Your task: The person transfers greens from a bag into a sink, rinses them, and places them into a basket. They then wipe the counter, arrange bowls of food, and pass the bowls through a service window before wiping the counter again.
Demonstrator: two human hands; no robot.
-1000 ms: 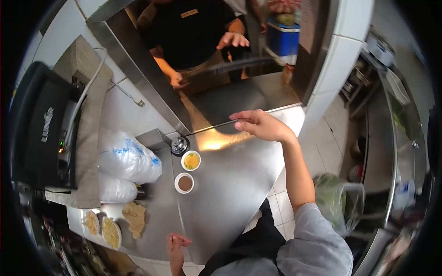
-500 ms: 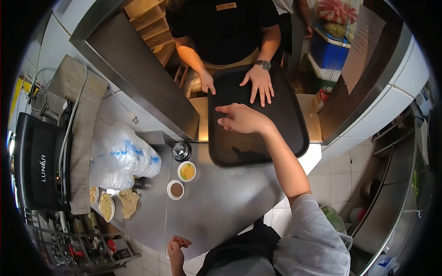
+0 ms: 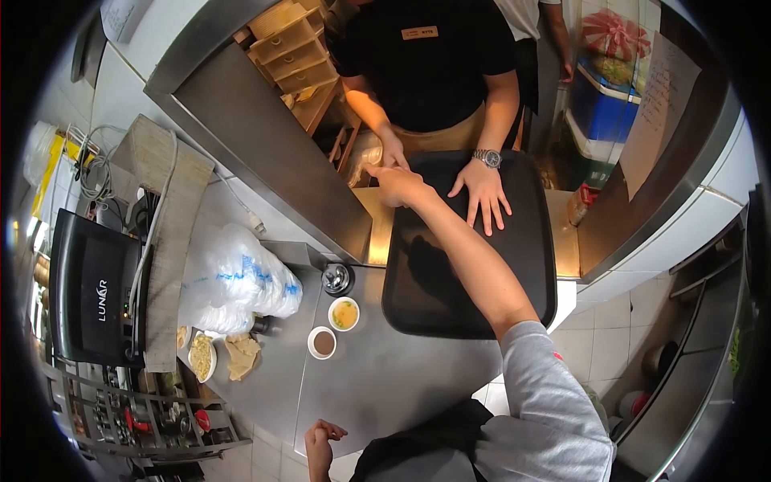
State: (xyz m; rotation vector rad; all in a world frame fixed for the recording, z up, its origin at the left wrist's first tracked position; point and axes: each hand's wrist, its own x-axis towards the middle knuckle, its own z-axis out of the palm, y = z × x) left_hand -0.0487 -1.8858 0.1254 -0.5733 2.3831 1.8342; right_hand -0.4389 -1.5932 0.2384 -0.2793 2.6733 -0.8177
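Note:
My right hand [image 3: 399,186] reaches across the black tray [image 3: 450,313], its index finger stretched out and the others partly folded, holding nothing. It overlaps the tray's far left corner, right by a co-worker's hand [image 3: 393,149] there. The co-worker's other hand [image 3: 484,197], with a wristwatch, lies flat on the tray. Low in view, my left hand [image 3: 321,440] hovers by the counter's near edge with fingers curled in and nothing visible in them. Left of the tray stand a cup of yellow soup [image 3: 344,314] and a cup of brown sauce [image 3: 322,344].
The tray spans the pass-through opening and the steel counter [image 3: 385,377]. Plastic bags [image 3: 249,277], a metal bell-like item [image 3: 337,279], a bowl of food [image 3: 201,357] and brown paper [image 3: 242,356] sit at left. A black LUNAR device [image 3: 96,293] stands beyond them.
My right hand has moved farther forward, to the co-worker's hand at the tray's corner. The tray has come nearer to me. My left hand's fingers have curled in more.

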